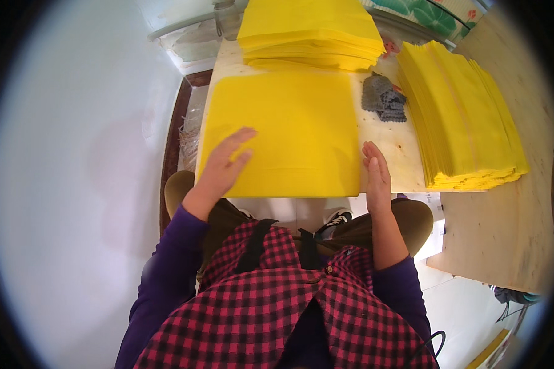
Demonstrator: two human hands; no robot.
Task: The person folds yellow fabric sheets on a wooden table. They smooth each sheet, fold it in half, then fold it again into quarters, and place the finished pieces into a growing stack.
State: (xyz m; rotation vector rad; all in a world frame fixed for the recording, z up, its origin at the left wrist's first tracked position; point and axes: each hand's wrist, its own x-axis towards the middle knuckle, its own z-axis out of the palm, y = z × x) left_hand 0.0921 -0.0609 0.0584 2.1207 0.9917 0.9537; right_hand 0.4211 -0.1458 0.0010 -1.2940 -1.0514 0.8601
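A broad yellow sheet [289,123], smooth and cloth-like, lies flat on the pale wooden table [388,141] in front of me, its near edge along the table's front edge. Over its left part is my left hand [224,163], slightly blurred, thumb apart from the fingers and nothing in it. Whether that palm touches the sheet I cannot tell. My right hand [377,175] stands on edge just beside the sheet's right side, fingers stretched out, holding nothing.
Behind the sheet rises a thick stack of yellow sheets [311,37]. Another stack of folded yellow pieces [461,120] fills the right side. Between them lie dark grey cloth scraps [383,98]. A white wall [74,184] borders the left, and a wooden board [511,227] the right.
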